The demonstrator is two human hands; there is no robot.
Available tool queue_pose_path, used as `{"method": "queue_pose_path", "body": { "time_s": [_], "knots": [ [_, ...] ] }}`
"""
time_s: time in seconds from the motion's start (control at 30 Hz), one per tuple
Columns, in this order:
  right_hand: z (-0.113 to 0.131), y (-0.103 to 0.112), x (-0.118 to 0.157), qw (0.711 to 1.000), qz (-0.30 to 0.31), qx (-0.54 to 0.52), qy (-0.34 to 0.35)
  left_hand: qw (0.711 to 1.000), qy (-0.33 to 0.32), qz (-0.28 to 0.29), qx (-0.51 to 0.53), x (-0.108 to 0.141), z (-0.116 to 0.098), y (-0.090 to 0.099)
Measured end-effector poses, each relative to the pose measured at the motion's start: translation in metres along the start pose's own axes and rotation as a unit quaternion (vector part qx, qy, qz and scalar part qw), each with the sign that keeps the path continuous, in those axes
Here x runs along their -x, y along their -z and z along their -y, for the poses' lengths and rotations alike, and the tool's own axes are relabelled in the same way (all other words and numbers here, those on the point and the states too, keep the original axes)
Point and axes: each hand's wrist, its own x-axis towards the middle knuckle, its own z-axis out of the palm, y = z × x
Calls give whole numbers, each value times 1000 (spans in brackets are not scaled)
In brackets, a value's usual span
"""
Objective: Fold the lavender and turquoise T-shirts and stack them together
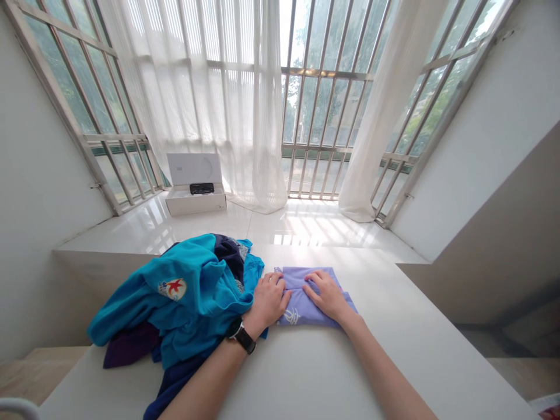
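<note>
A lavender garment (306, 318), folded into a flat rectangle with a white print near its front left, lies on the white table. My left hand (268, 300), with a black watch (241, 336) on the wrist, rests on its left edge, fingers bent and spread. Over the right half, my right hand (324, 293) lies palm down with its fingers apart, touching the cloth. Left of my left hand is a heap of clothes, with a turquoise shirt (192, 286) bearing a round red and white emblem on top. Dark purple cloth (133, 345) sticks out beneath it.
An open white box (196, 203) with a black item (202, 188) inside stands on the window sill (258, 224) behind the heap. White curtains (254, 128) hang before barred windows. The white table (301, 379) ends along a slanting right edge.
</note>
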Motion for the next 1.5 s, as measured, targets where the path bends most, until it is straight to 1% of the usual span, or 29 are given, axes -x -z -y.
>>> {"method": "queue_pose_path", "body": {
  "time_s": [0.2,0.4,0.63,0.77,0.9,1.0,1.1,1.27,1.37,1.5],
  "knots": [
    [2,1,0,1000,4,5,-1,1000,-11,-1,-14,1,1,-3],
    [1,0,0,1000,6,4,0,1000,-6,3,-30,1,0,0],
    [1,1,0,1000,7,-3,-7,998,-6,-10,-62,2,-1,-3],
    [2,1,0,1000,10,-2,-8,997,-17,-19,-67,1,1,-7],
    [1,0,0,1000,7,-2,-10,997,-19,-28,-67,-1,1,-6],
    [1,0,-1,1000,6,-3,-9,998,5,-23,-65,-2,0,-2],
    [1,1,-1,1000,9,-4,-9,997,56,-16,-49,-2,0,-1],
    [3,3,-1,1000,19,-3,-14,988,149,41,-12,-2,3,-5],
    [3,3,0,1000,20,-2,-14,984,172,47,9,-3,6,-8],
    [2,2,0,1000,17,-2,-8,982,179,35,48,-5,9,-9]
  ]
}}
